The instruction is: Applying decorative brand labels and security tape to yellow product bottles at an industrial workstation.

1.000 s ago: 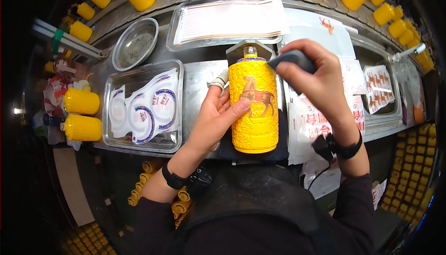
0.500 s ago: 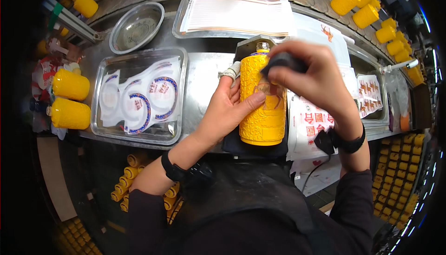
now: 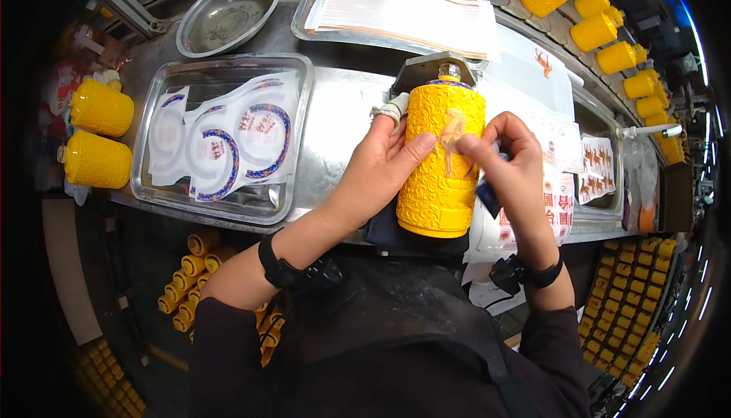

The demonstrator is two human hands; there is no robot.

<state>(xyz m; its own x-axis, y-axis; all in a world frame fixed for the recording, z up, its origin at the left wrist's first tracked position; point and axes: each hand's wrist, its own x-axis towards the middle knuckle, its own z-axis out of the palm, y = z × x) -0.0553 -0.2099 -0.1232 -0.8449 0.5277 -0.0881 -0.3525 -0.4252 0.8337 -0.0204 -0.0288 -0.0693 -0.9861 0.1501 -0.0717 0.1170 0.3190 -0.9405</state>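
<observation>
Now — labelling | left hand (image 3: 381,167) steadies embossed yellow bottle (image 3: 440,163) | right hand (image 3: 510,167) pinches translucent sticker (image 3: 454,132) on it | next — smooth it flat.

On the worktop (image 3: 343,113), at centre: a bottle (image 3: 440,167) lying lengthwise, neck away, between the left hand (image 3: 378,170) and the right hand (image 3: 512,170). Left of the bottle: a tray (image 3: 301,106) with round labels (image 3: 221,144) in it. Further left, at the worktop's edge: two bottles (image 3: 99,132) side by side. Behind the tray: a round bowl (image 3: 228,14). Behind the bottle: a second tray (image 3: 312,7) holding sheets (image 3: 403,14). Right of the hands: a tray with stickers (image 3: 598,174). Far right, behind: a row of bottles (image 3: 601,26). Below the worktop, left: more stacked bottles (image 3: 186,288).
</observation>
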